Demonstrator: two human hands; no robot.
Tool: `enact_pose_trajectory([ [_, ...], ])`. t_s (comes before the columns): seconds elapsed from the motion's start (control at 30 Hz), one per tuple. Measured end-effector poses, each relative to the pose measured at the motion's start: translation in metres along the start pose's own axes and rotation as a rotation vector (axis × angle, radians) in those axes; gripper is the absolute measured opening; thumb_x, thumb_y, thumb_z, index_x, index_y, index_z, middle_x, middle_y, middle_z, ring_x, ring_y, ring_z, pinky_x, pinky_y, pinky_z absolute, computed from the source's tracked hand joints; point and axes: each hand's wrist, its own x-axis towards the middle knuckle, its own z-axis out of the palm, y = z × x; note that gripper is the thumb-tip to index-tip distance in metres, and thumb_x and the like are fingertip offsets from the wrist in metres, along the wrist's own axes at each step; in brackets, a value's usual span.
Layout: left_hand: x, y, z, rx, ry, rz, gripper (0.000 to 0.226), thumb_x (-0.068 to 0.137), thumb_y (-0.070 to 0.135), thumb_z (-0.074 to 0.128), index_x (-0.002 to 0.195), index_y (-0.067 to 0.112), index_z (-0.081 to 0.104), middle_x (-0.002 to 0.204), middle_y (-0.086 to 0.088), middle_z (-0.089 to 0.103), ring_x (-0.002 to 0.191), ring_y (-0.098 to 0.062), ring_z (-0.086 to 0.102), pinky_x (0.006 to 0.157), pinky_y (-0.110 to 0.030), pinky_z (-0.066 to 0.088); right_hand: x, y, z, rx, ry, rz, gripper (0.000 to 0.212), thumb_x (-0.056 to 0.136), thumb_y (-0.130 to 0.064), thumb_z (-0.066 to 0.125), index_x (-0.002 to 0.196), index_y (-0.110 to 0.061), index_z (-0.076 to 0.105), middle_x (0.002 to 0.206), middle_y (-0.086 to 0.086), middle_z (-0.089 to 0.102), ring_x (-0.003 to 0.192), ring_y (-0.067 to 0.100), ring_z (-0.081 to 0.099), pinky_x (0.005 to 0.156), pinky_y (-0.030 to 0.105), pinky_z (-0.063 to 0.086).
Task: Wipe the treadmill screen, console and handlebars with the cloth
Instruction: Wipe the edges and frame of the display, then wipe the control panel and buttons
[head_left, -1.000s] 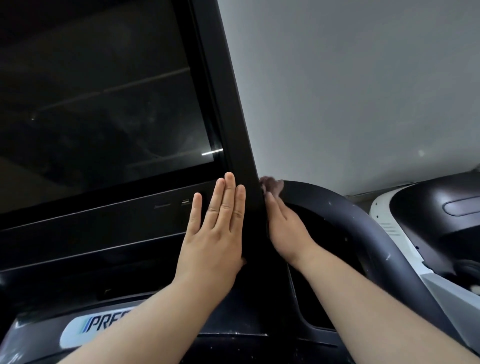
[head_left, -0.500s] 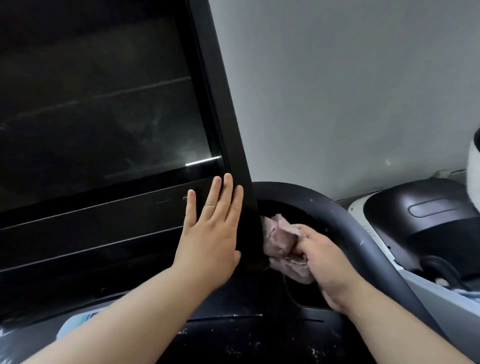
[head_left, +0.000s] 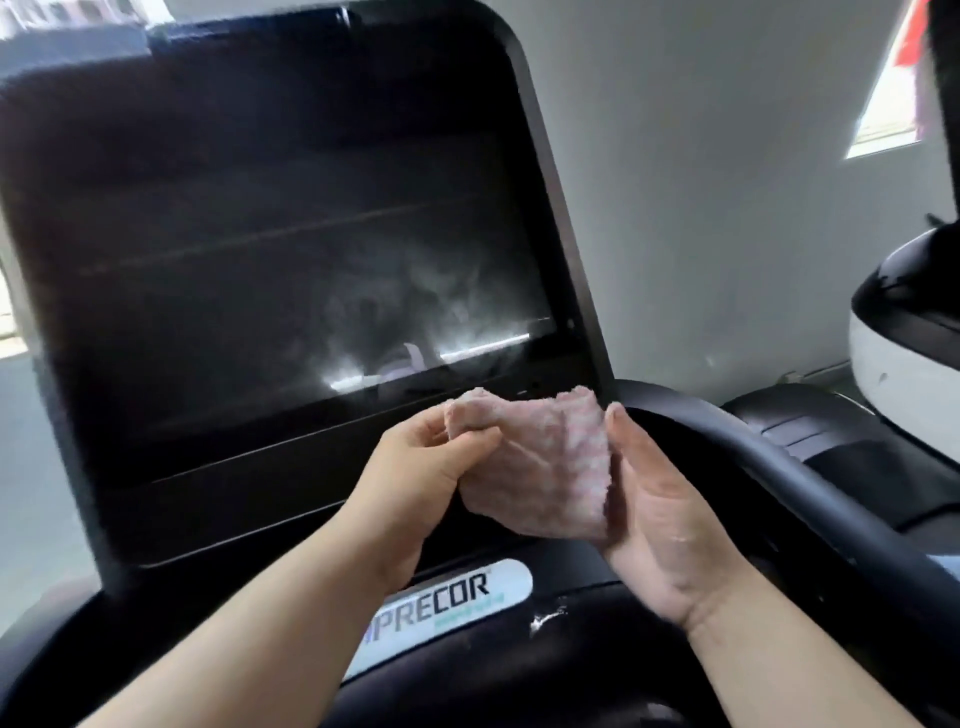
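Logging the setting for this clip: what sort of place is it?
Probably a gym or fitness room: a treadmill console with a Precor badge and large dark screen, a curved black handlebar, and a second white-and-black machine beside it.

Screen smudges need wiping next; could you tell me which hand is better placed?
Probably the right hand: the cloth lies spread across its palm, just below the smudged screen; the left hand only pinches a corner.
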Motion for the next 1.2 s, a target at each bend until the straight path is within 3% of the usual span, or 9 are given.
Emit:
enact_pose_trajectory([
  [0.07,-0.012,0.004,-0.017,0.079,0.029,0.111,0.021,0.091,0.008,0.061,0.099,0.023,0.073,0.096,-0.003,0.075,0.096,-0.017,0.070,0.088,-0.032,0.052,-0.003,0.012,0.022,-0.109,-0.012,-0.037,0.045,0.102,-0.028,0.033,0.138,-0.005,0.047,0.138,0.019,0.052,0.130,0.034,0.048,0.108,0.047,0.036],
  [0.17,-0.027,0.006,-0.037,0.095,0.086,0.115,0.014,0.094,0.021,0.060,0.098,0.030,0.070,0.094,0.003,0.075,0.090,-0.013,0.072,0.076,-0.028,0.056,-0.003,0.024,0.048,-0.216,0.257,-0.140,0.037,0.093,-0.001,0.054,0.126,-0.015,0.059,0.116,0.010,0.069,0.109,0.025,0.065,0.090,0.040,0.053],
  [0.27,-0.037,0.005,-0.053,-0.111,-0.106,-0.259,0.040,0.078,0.043,0.069,0.110,0.019,0.069,0.102,-0.005,0.074,0.089,-0.019,0.072,0.078,-0.036,0.057,-0.006,0.025,0.068,-0.314,0.356,-0.237,0.032,0.092,0.004,0.052,0.112,-0.018,0.064,0.105,0.006,0.073,0.098,0.021,0.070,0.077,0.033,0.057],
  [0.37,-0.046,0.006,-0.057,-0.198,-0.264,-0.466,0.042,0.074,0.035,0.070,0.105,0.006,0.070,0.085,-0.007,0.071,0.063,-0.014,0.066,0.057,-0.021,0.050,-0.011,0.018,0.079,-0.424,0.406,-0.227,0.034,0.093,0.005,0.050,0.111,-0.020,0.065,0.104,0.004,0.073,0.098,0.020,0.070,0.078,0.033,0.056],
  [0.6,-0.057,0.033,-0.042,-0.256,-0.211,0.075,0.022,0.085,0.019,0.062,0.105,0.015,0.070,0.094,-0.006,0.074,0.079,-0.015,0.070,0.064,-0.026,0.056,-0.029,-0.017,0.095,-0.371,0.366,-0.436,0.029,0.086,0.008,0.056,0.091,-0.016,0.072,0.093,0.008,0.074,0.087,0.021,0.071,0.071,0.031,0.058],
  [0.77,-0.065,0.026,-0.025,-0.142,-0.094,-0.021,0.021,0.092,0.006,0.055,0.090,0.022,0.070,0.071,0.000,0.064,0.053,-0.008,0.055,0.049,-0.019,0.046,-0.033,-0.005,0.067,-0.415,0.471,-0.292,0.026,0.089,0.004,0.056,0.083,-0.014,0.073,0.085,0.009,0.073,0.080,0.022,0.066,0.074,0.034,0.055],
  [0.93,-0.077,0.005,-0.002,-0.230,-0.089,-0.100,0.018,0.091,0.013,0.055,0.091,0.020,0.071,0.078,-0.003,0.064,0.058,-0.009,0.055,0.050,-0.018,0.047,-0.052,-0.008,0.034,-0.272,0.434,-0.146,0.025,0.093,-0.004,0.050,0.112,-0.008,0.066,0.096,0.011,0.073,0.087,0.022,0.069,0.070,0.034,0.057],
  [1.07,-0.110,-0.026,0.032,-0.154,-0.061,-0.332,0.026,0.084,0.034,0.063,0.099,0.017,0.075,0.086,-0.003,0.070,0.066,-0.011,0.061,0.054,-0.022,0.051,-0.086,-0.009,-0.001,-0.246,0.230,0.230,0.035,0.088,-0.012,0.057,0.122,-0.006,0.062,0.120,0.020,0.065,0.110,0.037,0.062,0.093,0.051,0.051],
  [1.2,-0.151,-0.057,0.059,-0.114,0.069,-0.422,0.034,0.089,0.031,0.061,0.109,0.006,0.070,0.107,-0.018,0.071,0.102,-0.037,0.066,0.089,-0.045,0.052,-0.123,-0.007,-0.023,-0.349,0.077,0.436,0.036,0.065,-0.025,0.075,0.096,-0.010,0.067,0.091,0.010,0.068,0.079,0.020,0.066,0.067,0.035,0.056],
])
